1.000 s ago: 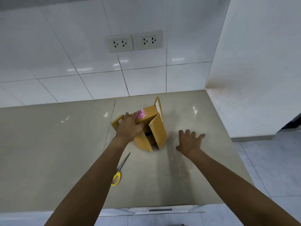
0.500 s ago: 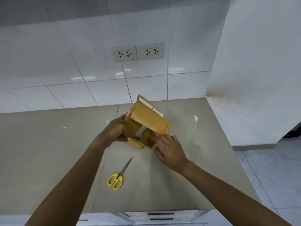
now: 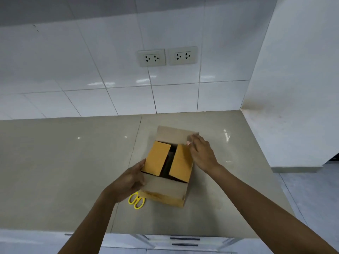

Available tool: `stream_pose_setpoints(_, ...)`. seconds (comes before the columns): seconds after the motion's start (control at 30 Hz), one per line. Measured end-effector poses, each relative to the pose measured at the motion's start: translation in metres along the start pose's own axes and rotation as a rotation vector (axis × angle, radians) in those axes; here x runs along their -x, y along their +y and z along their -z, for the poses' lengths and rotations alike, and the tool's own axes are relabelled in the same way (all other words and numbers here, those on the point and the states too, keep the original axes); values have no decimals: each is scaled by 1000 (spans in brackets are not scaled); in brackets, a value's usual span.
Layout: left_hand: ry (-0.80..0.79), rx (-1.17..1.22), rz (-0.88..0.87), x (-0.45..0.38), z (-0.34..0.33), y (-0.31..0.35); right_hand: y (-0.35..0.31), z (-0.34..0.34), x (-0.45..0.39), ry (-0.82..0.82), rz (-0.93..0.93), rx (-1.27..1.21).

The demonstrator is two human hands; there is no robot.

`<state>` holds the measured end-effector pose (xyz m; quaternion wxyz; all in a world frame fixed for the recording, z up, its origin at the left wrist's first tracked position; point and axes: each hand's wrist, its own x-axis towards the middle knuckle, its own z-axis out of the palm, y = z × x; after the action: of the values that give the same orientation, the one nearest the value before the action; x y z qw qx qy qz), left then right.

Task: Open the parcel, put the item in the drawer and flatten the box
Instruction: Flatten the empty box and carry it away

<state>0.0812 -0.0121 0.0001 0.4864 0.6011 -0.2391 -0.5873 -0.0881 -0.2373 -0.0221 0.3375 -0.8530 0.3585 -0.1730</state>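
Observation:
A yellow-brown cardboard box (image 3: 165, 191) stands on the beige counter (image 3: 55, 171), top up. Its two long flaps are folded outward, and its two short inner flaps lie nearly closed with a dark gap between them. My left hand (image 3: 128, 180) holds the box's left side and near flap. My right hand (image 3: 201, 153) rests on the right inner flap and touches the far flap. Whatever is inside the box is hidden in the dark gap. A drawer front (image 3: 185, 241) with dark handles shows under the counter's front edge.
Yellow-handled scissors (image 3: 136, 200) lie on the counter just left of the box's near corner, partly under my left hand. Two wall sockets (image 3: 167, 56) sit on the white tiled wall behind. The counter ends at the right, by a white wall and grey floor.
The box was turned from lying tilted to standing top up, closer to me. My right hand left the counter and came onto the flaps. My left hand shifted to the box's left side.

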Motion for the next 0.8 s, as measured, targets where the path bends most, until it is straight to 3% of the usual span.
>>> stream_pose_setpoints(0.17,15,-89,120,-3,-2,-29,-6,-13,3,-177,-284,-294)
stream_pose_setpoints(0.37,20,-590,139,-4,-15,-33,-4,-36,-4,-294,-360,-74)
stream_pose_setpoints(0.5,215,-674,257,-18,-24,-11,-4,-42,-7,-335,-357,-57)
stream_pose_setpoints(0.63,363,-1025,287,-42,-37,14,0,-28,-10,-381,-386,-331)
stream_pose_setpoints(0.8,456,-1146,304,-53,-41,15,4,4,-1,-383,-400,-773)
